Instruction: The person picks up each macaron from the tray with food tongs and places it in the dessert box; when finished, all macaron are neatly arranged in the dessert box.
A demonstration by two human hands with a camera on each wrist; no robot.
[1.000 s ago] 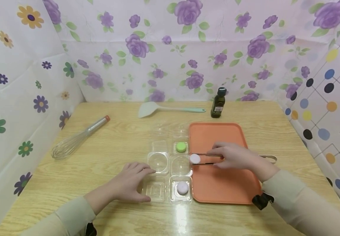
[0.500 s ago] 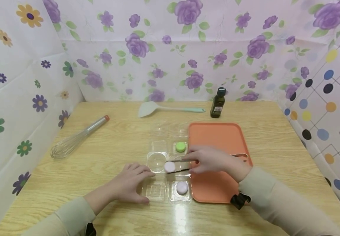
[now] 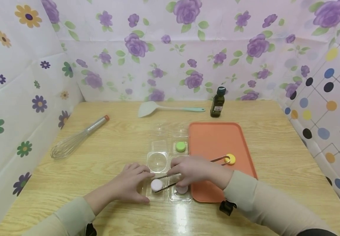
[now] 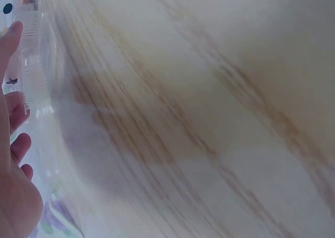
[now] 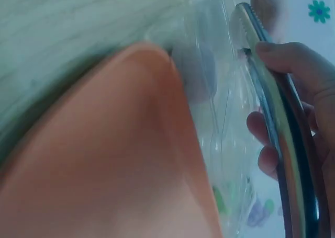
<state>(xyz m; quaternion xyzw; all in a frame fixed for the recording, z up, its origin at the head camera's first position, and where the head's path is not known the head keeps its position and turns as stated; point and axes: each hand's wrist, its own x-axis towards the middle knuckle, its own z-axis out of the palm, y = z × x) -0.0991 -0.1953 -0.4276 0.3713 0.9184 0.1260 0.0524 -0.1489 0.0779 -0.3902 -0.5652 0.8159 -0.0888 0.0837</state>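
Note:
My right hand (image 3: 195,172) grips metal tongs (image 5: 285,117), whose tips pinch a pale lilac macaron (image 3: 157,185). That macaron is at the front left compartment of a clear plastic container (image 3: 180,198); whether it touches the bottom I cannot tell. Another pale macaron (image 3: 182,190) sits in the front right compartment, partly behind my right hand. A green macaron (image 3: 180,146) lies in a compartment farther back. My left hand (image 3: 132,183) rests at the container's left edge with thumb and fingers spread. In the left wrist view, its fingers (image 4: 20,104) show beside the clear plastic.
An orange tray (image 3: 215,137) stands right of the container, with a yellow macaron (image 3: 232,159) on it near the tongs' looped end. Behind are a white spatula (image 3: 149,109) and a dark bottle (image 3: 218,103). A whisk (image 3: 80,137) lies at the left.
My right hand has moved left and toward me, carrying the macaron in the tongs from the tray's edge to the front left compartment. The yellow macaron has come into view. My left hand stays put.

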